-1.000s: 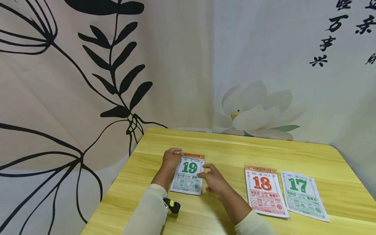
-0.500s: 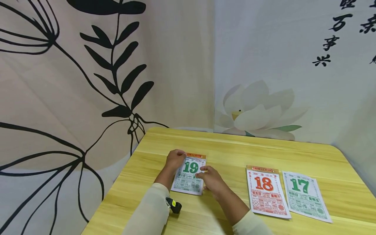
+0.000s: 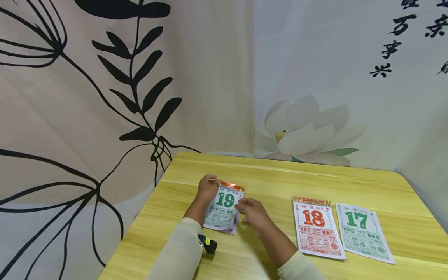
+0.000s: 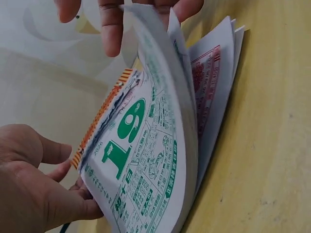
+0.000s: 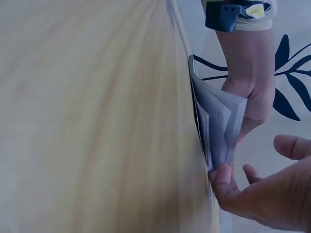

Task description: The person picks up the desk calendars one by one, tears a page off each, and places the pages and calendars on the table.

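- White paper cal. pad w/ green "19" (image 3: 224, 204): on yellow wood table (image 3: 269, 175), tipped up a bit, white pgs (image 4: 211, 73) bent & fanned
- Bare L hand (image 3: 207, 189): pinches pad's top L corner
- Bare R hand (image 3: 254, 214): touches pgs' R edge, can't tell if pinching
- Pgs might rip/crease if R pulls too hard
- Pad might slip if L's hold is weak

Held calendar (image 3: 221, 212): a green "19" stands on its page, between the left fingers (image 3: 212, 177) and the right fingers (image 3: 245, 201); below this number is "初十日".
Second calendar (image 3: 318, 235): a red "18", to the right of the right fingers.
Paper sheet (image 3: 364, 235): a green "17", farther right from these fingers.
Wall (image 3: 336, 66): black characters "万", "事", "兴", "亲", beyond and above the fingers.
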A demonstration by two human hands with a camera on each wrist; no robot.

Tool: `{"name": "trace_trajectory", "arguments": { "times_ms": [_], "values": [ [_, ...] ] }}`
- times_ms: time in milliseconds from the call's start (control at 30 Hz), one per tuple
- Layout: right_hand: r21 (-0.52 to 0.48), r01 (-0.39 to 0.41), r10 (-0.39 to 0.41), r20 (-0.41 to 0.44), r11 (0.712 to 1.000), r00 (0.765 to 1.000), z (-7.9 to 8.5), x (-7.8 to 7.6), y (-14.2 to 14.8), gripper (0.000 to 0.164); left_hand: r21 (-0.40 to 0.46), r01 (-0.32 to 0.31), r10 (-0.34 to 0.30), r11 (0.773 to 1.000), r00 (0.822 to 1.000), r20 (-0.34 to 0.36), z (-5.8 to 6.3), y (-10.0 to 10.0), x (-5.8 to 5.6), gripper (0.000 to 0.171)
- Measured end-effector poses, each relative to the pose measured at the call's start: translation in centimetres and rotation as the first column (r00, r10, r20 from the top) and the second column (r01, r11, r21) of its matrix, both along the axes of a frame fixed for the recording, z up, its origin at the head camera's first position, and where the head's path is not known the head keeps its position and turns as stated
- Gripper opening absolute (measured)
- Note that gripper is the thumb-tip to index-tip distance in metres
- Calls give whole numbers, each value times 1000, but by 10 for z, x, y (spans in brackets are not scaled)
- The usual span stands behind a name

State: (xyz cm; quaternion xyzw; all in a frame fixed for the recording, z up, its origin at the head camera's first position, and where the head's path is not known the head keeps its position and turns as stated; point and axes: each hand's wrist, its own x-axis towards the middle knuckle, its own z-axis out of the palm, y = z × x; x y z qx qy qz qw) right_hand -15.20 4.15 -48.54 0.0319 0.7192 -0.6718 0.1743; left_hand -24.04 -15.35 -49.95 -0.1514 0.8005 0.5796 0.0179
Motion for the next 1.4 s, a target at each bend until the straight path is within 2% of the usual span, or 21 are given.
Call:
{"name": "trace_trajectory", "arguments": {
  "times_ms": [167,333,567,733,900,1033,1267,1400],
  "values": [
    [-18,27,-27,1,999,1000,-2,0,-1,41,60,-16,13,998,999,38,1,-2,-1,46],
    [-34,37,-37,10,999,999,-2,0,0,41,101,-45,38,994,996,75,4,-2,2,41],
    [-34,61,-60,19,998,998,-2,-1,1,51,204,-88,81,975,996,45,7,0,7,33],
    [5,-4,4,-14,1000,1000,-1,0,3,45,216,-121,129,969,991,-22,8,3,3,34],
    [51,-26,28,-41,998,999,-1,1,5,43,259,-115,134,959,989,-56,8,2,2,29],
    [7,-29,29,-26,1000,999,-2,3,6,43,296,-120,144,948,988,-60,8,2,3,26],
    [-60,-64,64,-9,996,998,-1,8,10,38,383,-144,176,912,983,-50,11,3,1,27],
    [-59,-71,69,-23,996,997,2,12,13,41,391,-115,146,913,988,-49,15,6,2,29]
  ]
}}
